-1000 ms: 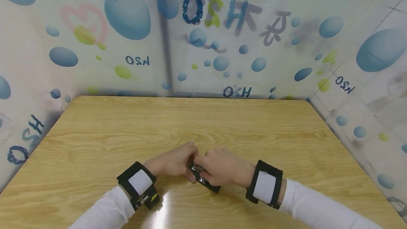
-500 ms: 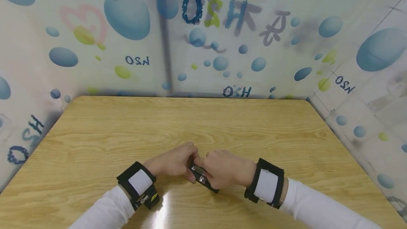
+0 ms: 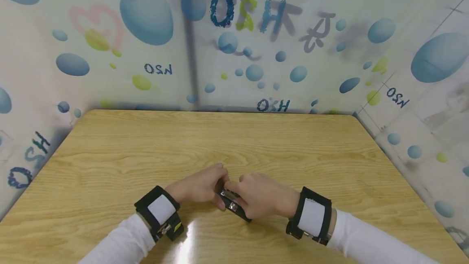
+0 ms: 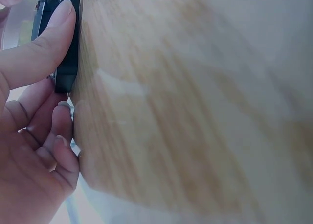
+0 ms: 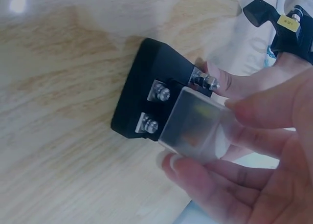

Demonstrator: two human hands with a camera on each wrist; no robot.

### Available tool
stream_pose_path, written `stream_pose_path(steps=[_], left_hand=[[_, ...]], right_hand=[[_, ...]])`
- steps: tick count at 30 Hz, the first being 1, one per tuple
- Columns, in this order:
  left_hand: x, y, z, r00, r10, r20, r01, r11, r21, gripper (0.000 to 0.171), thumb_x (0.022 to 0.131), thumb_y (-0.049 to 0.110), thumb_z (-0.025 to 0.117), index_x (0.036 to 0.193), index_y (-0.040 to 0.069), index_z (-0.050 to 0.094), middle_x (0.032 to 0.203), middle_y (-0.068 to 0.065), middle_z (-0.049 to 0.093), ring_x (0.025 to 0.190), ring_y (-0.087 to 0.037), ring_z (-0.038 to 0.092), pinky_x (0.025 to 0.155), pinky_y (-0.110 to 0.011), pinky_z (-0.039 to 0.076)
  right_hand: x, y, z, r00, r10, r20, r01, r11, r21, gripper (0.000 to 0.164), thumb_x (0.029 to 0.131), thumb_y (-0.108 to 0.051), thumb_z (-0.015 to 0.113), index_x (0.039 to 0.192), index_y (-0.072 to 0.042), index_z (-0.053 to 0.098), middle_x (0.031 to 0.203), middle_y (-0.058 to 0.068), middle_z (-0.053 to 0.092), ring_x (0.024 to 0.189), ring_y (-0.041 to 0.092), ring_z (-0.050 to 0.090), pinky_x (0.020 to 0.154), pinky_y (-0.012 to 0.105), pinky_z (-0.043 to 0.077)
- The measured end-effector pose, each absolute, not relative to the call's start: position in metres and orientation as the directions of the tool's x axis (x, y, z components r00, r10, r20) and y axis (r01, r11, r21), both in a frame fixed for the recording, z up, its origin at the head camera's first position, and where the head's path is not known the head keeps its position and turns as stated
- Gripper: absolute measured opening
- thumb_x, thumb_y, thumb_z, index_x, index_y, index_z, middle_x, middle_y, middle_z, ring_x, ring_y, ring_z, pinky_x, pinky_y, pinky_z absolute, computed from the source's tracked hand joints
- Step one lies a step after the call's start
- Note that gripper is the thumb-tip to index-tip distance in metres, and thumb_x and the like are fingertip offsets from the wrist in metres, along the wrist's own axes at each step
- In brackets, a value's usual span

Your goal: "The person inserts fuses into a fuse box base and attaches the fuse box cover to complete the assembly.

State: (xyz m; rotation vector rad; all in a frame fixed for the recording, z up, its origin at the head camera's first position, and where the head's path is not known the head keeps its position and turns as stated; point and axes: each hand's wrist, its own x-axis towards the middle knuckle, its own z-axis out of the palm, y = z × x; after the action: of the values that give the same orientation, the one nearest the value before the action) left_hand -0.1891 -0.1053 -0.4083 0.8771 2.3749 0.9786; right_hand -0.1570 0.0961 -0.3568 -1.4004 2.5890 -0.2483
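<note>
A black terminal block [image 5: 131, 89] with metal screw terminals sits at the wooden table surface, slanted between the two hands. My left hand [image 3: 199, 184] grips its far-left end; in the left wrist view the thumb [image 4: 41, 53] presses along the black side, with the other fingers curled behind. Over the block's middle is a clear plastic cover [image 5: 188, 119], which my right hand [image 3: 265, 194] pinches between thumb and fingers. Two screw terminals [image 5: 160, 91] show beside the cover, another by the left thumb. From the head, the right hand hides part of the block and most of the cover.
The wooden table [image 3: 146, 146] extends around both hands, with a bright light reflection near the left wrist. A patterned wall covering [image 3: 311, 52] stands behind it and along both sides. Black straps with camera mounts [image 3: 311, 215] wrap both wrists.
My right hand has shifted slightly, its wrist moving a little right, and its thumb has drawn in, baring more of the block's near screw terminal. The left hand keeps its grip unmoved.
</note>
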Motion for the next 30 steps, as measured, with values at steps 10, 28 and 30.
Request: stream_pose_path(steps=[10,28,30], left_hand=[[-0.19,-0.105,-0.41,-0.705,0.698,-0.128,0.41,0.548,0.729,0.043,0.064,0.015,0.09,0.096,0.011,0.062,0.092,-0.001,0.05,0.083,-0.013,0.047,0.072,-0.022,0.042],[-0.19,-0.105,-0.411,-0.704,0.7,-0.119,0.426,0.551,0.718,0.043,0.064,0.016,0.09,0.096,0.011,0.061,0.093,0.001,0.052,0.084,-0.012,0.047,0.073,-0.023,0.042],[-0.19,-0.105,-0.411,-0.705,0.699,-0.122,0.423,0.552,0.719,0.043,0.064,0.015,0.09,0.096,0.011,0.061,0.093,0.0,0.051,0.084,-0.013,0.047,0.073,-0.022,0.042]], right_hand=[[-0.151,0.101,-0.366,-0.586,-0.808,-0.057,-0.789,0.585,-0.189,0.028,0.092,-0.017,0.062,0.12,-0.015,0.06,0.069,-0.004,0.046,0.056,0.003,0.036,0.048,0.016,0.03],[-0.143,0.099,-0.366,-0.639,-0.768,-0.048,-0.75,0.636,-0.184,0.031,0.09,-0.013,0.066,0.12,-0.016,0.062,0.073,-0.002,0.052,0.058,0.005,0.039,0.05,0.018,0.033],[-0.144,0.098,-0.366,-0.643,-0.764,-0.055,-0.743,0.64,-0.196,0.031,0.09,-0.012,0.066,0.12,-0.016,0.062,0.073,-0.002,0.052,0.058,0.005,0.039,0.05,0.017,0.034]])
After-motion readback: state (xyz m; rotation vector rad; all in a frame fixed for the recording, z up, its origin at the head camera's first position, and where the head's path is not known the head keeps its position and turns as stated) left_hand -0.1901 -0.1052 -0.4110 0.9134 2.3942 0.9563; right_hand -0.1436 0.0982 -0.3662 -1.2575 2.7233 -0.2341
